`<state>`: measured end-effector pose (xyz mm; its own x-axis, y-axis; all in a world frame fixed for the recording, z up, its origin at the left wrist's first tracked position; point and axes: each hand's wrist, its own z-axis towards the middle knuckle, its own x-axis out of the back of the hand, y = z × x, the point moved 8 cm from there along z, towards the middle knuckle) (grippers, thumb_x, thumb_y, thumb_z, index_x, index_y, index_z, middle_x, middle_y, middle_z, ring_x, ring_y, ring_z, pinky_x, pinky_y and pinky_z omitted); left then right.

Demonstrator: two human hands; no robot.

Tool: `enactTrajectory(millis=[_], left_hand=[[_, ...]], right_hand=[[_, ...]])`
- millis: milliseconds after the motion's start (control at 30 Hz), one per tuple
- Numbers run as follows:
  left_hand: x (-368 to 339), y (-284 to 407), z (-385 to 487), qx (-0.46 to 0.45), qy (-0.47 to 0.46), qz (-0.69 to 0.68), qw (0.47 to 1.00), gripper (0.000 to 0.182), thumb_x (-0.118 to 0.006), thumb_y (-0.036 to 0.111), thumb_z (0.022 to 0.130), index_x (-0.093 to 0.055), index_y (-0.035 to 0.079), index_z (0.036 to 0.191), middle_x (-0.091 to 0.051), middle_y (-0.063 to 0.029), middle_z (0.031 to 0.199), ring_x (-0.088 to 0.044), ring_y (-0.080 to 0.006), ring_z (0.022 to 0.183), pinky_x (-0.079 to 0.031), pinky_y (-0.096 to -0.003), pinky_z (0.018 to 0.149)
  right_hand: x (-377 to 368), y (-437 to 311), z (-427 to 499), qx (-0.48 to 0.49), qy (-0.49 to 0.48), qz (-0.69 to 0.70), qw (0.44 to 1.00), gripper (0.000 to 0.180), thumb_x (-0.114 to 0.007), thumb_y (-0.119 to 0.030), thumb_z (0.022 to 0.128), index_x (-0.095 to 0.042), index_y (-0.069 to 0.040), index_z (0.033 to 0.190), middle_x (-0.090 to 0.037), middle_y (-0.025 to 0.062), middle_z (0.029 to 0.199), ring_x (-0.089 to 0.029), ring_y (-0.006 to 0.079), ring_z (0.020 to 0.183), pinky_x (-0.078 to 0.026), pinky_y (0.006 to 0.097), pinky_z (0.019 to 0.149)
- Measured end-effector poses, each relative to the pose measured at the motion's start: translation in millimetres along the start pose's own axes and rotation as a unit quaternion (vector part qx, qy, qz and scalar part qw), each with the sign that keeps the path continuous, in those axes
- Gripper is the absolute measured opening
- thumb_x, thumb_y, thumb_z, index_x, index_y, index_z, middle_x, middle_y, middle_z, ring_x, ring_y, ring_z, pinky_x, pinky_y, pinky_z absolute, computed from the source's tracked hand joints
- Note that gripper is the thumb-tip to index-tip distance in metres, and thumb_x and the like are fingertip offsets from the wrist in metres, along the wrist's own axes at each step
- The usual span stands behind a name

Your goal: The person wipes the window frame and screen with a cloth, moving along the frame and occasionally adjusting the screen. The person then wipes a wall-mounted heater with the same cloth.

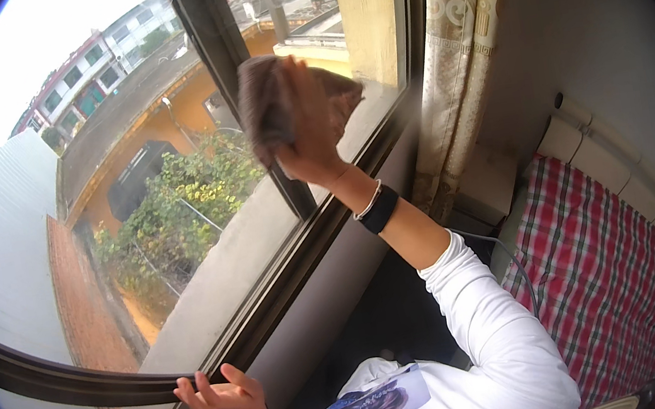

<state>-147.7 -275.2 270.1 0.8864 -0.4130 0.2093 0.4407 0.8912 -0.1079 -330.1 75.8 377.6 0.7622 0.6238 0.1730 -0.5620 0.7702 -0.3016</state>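
Observation:
A brown cloth is in my right hand, raised against the window pane beside the dark upright frame bar. The hand lies flat over the cloth with fingers pointing up, and both are slightly blurred. Low on the left, my left hand is at the dark window frame, palm up, with its fingers apart and nothing in it. Its fingertips are at the frame's edge; whether they touch it I cannot tell. The window glass spreads between the two hands.
A patterned curtain hangs right of the window. The window's lower track runs diagonally above the wall. At the right are a red checked cloth and a pale metal bed rail. A cardboard box stands behind the curtain's foot.

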Motion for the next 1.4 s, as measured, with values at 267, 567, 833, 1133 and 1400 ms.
enactTrajectory(millis=[267, 567, 833, 1133, 1400], left_hand=[[-97, 70, -14, 0.04, -0.131, -0.124, 0.983, 0.032, -0.064, 0.02, 0.098, -0.057, 0.005, 0.125, -0.048, -0.0183, 0.135, -0.047, -0.0368, 0.128, -0.033, -0.0585, 0.114], [-148, 90, 4, 0.031, -0.083, -0.169, 0.982, 0.032, -0.063, 0.017, 0.096, -0.056, 0.006, 0.125, -0.05, -0.018, 0.134, -0.047, -0.0363, 0.125, -0.037, -0.0578, 0.111], [-171, 116, 55, -0.002, -0.032, -0.198, 0.98, 0.022, -0.065, 0.021, 0.096, -0.056, 0.012, 0.115, -0.052, -0.0113, 0.127, -0.05, -0.0319, 0.12, -0.039, -0.0522, 0.109], [-206, 145, 66, 0.019, -0.045, -0.122, 0.991, 0.027, -0.061, 0.019, 0.098, -0.052, 0.008, 0.121, -0.053, -0.0159, 0.128, -0.049, -0.0351, 0.12, -0.039, -0.0581, 0.108], [-204, 169, 63, 0.081, -0.063, -0.025, 0.994, 0.022, -0.06, 0.015, 0.098, -0.056, 0.005, 0.117, -0.056, -0.0161, 0.124, -0.052, -0.0343, 0.118, -0.041, -0.0557, 0.108]], right_hand=[[-54, -50, 34, 0.393, -0.177, 0.057, 0.901, 0.063, -0.068, -0.025, 0.087, -0.054, -0.036, 0.147, -0.035, -0.0061, 0.166, -0.033, 0.0173, 0.153, -0.019, 0.0501, 0.129], [128, 253, 217, -0.151, 0.162, 0.072, 0.972, 0.056, -0.061, -0.041, 0.098, -0.051, 0.0, 0.135, -0.066, 0.0181, 0.12, -0.067, 0.0349, 0.108, -0.053, 0.0415, 0.096], [22, 69, 116, 0.337, -0.058, -0.124, 0.932, 0.076, -0.073, -0.04, 0.078, -0.053, -0.026, 0.151, -0.037, 0.0, 0.166, -0.028, 0.0289, 0.156, -0.011, 0.0647, 0.126], [32, -14, 273, 0.537, -0.06, 0.11, 0.834, 0.067, -0.081, -0.024, 0.082, -0.052, -0.027, 0.142, -0.059, -0.0023, 0.137, -0.052, 0.0187, 0.135, -0.033, 0.0484, 0.124], [103, 159, 449, 0.284, 0.038, -0.016, 0.958, 0.053, -0.075, -0.02, 0.089, -0.054, -0.017, 0.137, -0.061, 0.0017, 0.133, -0.055, 0.0193, 0.127, -0.037, 0.0435, 0.117]])
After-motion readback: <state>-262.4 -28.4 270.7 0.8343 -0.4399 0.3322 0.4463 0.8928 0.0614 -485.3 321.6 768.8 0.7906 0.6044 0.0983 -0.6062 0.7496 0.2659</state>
